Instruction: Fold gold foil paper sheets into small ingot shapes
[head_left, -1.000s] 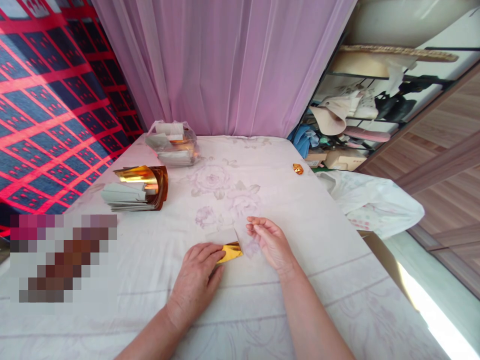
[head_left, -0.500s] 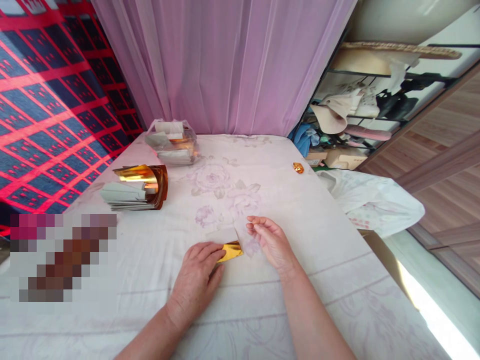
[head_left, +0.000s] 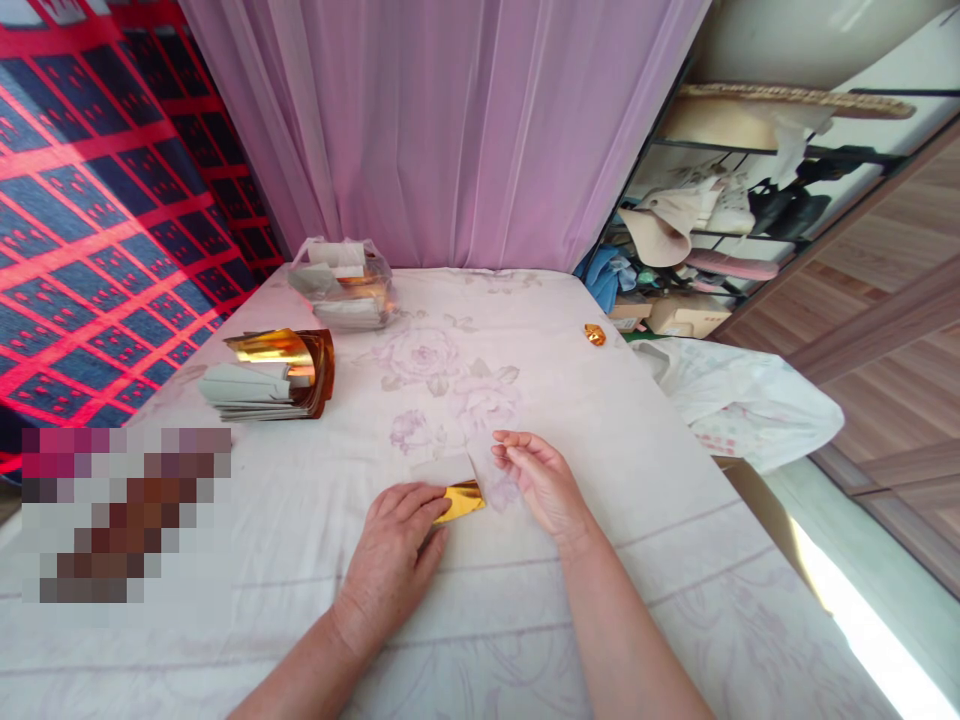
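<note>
My left hand (head_left: 394,555) lies palm down on the white flowered cloth, pressing a gold foil paper (head_left: 462,499) whose white back side is folded up above it. Just right of the foil, my right hand (head_left: 541,482) pinches a thin, see-through edge of the same sheet, fingers curled. Farther left and back sits a stack of gold and white sheets (head_left: 271,375), some of them curling up.
A clear plastic bag of more sheets (head_left: 344,284) stands at the back left by the pink curtain. A small folded gold piece (head_left: 595,334) lies near the right edge. A white bundle (head_left: 742,400) hangs off the right side. A blurred patch covers the near left.
</note>
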